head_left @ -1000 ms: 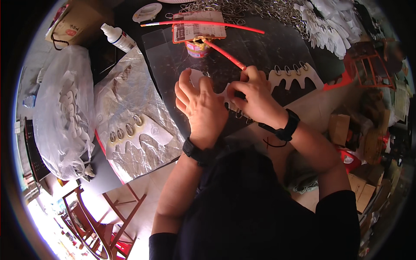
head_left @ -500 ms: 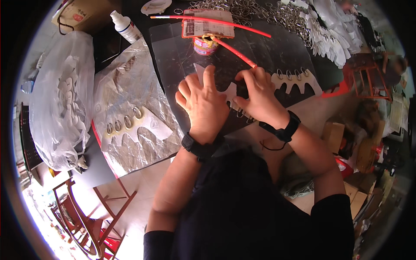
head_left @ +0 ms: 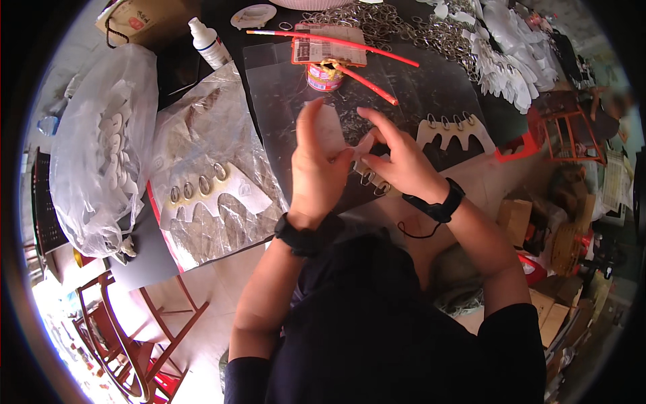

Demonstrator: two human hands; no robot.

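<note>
Between my hands is a white cut-out piece (head_left: 329, 129) of thin sheet material, with metal rings (head_left: 367, 178) along its near side. My left hand (head_left: 317, 176) is closed on its left part, with the thumb near the middle and the index finger raised along the edge. My right hand (head_left: 408, 163) pinches a narrow tab of it between thumb and fingers. A similar scalloped piece with rings (head_left: 454, 135) lies right of my right hand. Another ringed piece (head_left: 219, 198) rests on crinkled clear plastic at the left.
Beyond my hands stands a small pink can (head_left: 324, 77) with yellowish glue on its rim, a card (head_left: 328, 46) and red sticks (head_left: 370, 85) on top. A white bottle (head_left: 209, 44), a plastic bag (head_left: 101, 151) of white pieces and a heap of metal rings (head_left: 383, 23) surround the work area.
My left hand has turned from lying palm-down over the piece to gripping it on edge. The white piece is lifted and tilted. My right index finger has shifted left and is raised.
</note>
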